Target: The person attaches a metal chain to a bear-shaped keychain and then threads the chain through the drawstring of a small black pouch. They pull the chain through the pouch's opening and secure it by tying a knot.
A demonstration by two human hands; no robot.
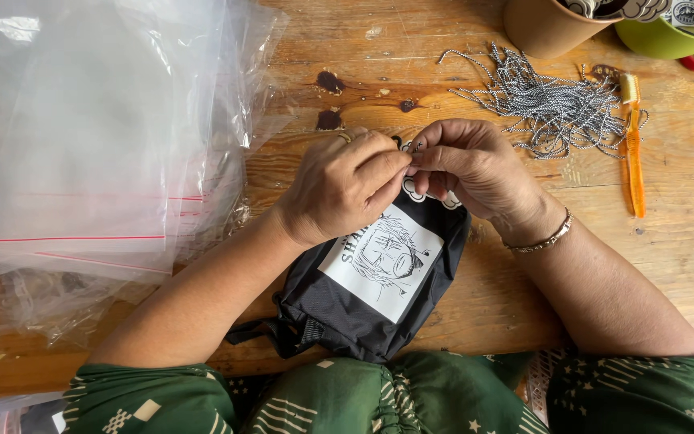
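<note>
A small black pouch (339,309) with a white printed drawing panel (383,261) lies on the wooden table in front of me. My left hand (343,185) and my right hand (467,165) meet above its far end, fingertips pinched together on something small by a white cut-out tag (423,194) at the pouch's top. What is between the fingers is mostly hidden. A ring is on my left hand and a bracelet (544,239) on my right wrist.
A stack of clear plastic zip bags (98,145) with red seal lines fills the left side. A pile of black-and-white cords (552,100) lies at the back right, beside an orange tool (632,153). A brown cup (544,24) and green bowl (660,40) stand at the far edge.
</note>
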